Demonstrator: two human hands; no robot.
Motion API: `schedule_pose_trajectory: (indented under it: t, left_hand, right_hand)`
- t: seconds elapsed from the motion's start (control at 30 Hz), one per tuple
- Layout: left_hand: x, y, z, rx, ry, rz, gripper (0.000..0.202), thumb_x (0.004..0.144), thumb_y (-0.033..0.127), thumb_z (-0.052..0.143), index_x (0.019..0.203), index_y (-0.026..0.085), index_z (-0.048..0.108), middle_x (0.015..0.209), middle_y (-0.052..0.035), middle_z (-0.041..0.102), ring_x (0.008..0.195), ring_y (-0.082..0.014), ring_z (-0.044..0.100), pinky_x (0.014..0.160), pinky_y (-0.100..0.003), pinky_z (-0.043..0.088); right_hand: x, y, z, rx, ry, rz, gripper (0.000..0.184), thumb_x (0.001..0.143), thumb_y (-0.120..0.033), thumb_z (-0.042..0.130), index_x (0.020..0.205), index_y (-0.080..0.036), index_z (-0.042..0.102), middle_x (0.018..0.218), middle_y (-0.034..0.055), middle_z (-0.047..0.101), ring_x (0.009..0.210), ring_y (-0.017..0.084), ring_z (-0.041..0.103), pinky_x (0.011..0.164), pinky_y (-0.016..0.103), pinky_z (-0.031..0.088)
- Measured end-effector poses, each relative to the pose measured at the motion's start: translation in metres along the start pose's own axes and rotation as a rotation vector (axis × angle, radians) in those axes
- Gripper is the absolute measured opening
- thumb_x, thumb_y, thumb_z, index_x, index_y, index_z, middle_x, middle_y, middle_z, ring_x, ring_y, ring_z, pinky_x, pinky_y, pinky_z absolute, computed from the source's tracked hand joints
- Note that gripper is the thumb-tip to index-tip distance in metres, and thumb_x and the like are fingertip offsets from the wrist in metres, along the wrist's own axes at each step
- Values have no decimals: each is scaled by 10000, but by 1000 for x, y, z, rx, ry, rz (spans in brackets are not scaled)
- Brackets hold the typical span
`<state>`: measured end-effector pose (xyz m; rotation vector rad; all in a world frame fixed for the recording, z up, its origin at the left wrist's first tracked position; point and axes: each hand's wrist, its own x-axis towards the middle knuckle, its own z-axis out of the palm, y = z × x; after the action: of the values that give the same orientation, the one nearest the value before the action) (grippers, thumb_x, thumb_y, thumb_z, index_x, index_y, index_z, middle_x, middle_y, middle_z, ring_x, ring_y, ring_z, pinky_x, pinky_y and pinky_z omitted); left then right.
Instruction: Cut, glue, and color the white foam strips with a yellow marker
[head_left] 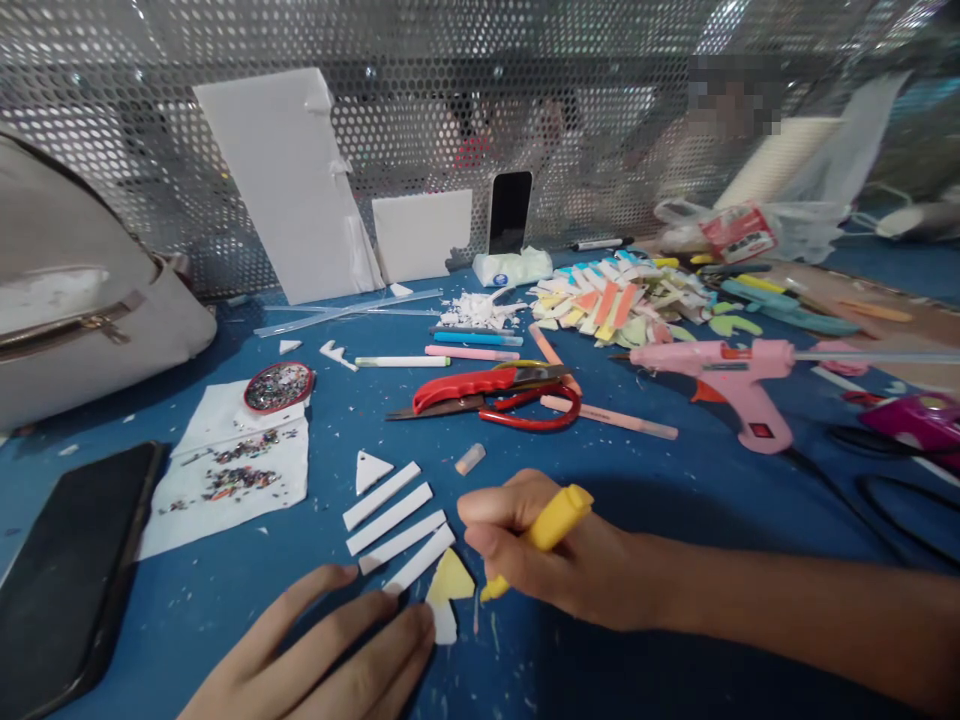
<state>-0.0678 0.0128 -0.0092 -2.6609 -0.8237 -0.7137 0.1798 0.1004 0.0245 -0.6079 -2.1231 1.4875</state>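
Observation:
Pinched in my right hand (540,555) is a yellow highlighter (559,518), its tip pointing down by the blue table top. Just left of that tip lies a small cut piece (452,578), part yellow and part white. My left hand (337,650) rests flat, its fingers stretched out; one fingertip touches the piece's edge, and others reach the lower ends of the white strips (388,520). Several such strips lie side by side. A small white triangle (372,471) with a hole sits above them, and a loose pen cap (471,459) is nearby.
Red-handled scissors (465,388) and several markers lie beyond my hands. A pink glue gun (720,375) with a black cord is at right, near a heap of coloured scraps (622,300). At left are a phone (75,570), a dish of beads (278,386) and a bag (90,300).

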Motion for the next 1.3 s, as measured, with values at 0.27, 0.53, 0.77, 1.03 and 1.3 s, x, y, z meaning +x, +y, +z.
schedule_pose_trajectory:
  t: [0.27, 0.53, 0.77, 1.03, 1.3]
  left_hand:
    - [2, -1, -1, 5, 33, 26, 347, 1083, 183, 382, 1123, 231, 723, 1147, 104, 734, 1069, -104, 628, 1273, -378, 204]
    - [3, 0, 0, -15, 34, -16, 294, 1072, 199, 433, 1135, 239, 717, 1147, 117, 735, 1072, -98, 634, 1275, -364, 197]
    - [-1, 3, -3, -39, -19, -31, 320, 1085, 219, 403, 1207, 225, 699, 1219, 95, 716, 1131, -123, 615, 1272, -385, 207]
    - [1, 0, -13, -24, -114, -3, 311, 1086, 229, 410, 1255, 233, 671, 1273, 109, 693, 1171, -114, 591, 1284, -373, 167]
    - [-1, 2, -11, -16, -121, -16, 323, 1088, 235, 403, 1266, 235, 672, 1282, 88, 689, 1191, -115, 588, 1284, -379, 168]
  right_hand:
    - [3, 0, -1, 111, -20, 45, 503, 1003, -428, 550, 623, -197, 314, 588, -79, 290, 537, 75, 283, 494, 225, 254]
    - [4, -1, -1, 93, -2, 89, 538, 1001, -548, 497, 626, -204, 322, 587, -76, 310, 542, 83, 304, 506, 232, 278]
    - [4, -1, -1, 70, 30, 116, 553, 1010, -577, 447, 616, -206, 334, 560, -69, 352, 523, 87, 343, 512, 250, 287]
    - [5, -1, -1, 94, 49, 132, 562, 995, -614, 453, 620, -201, 380, 571, -63, 373, 515, 88, 357, 494, 244, 290]
    - [5, 0, 0, 121, 73, 147, 571, 974, -641, 472, 621, -193, 434, 565, -57, 414, 528, 97, 395, 522, 247, 320]
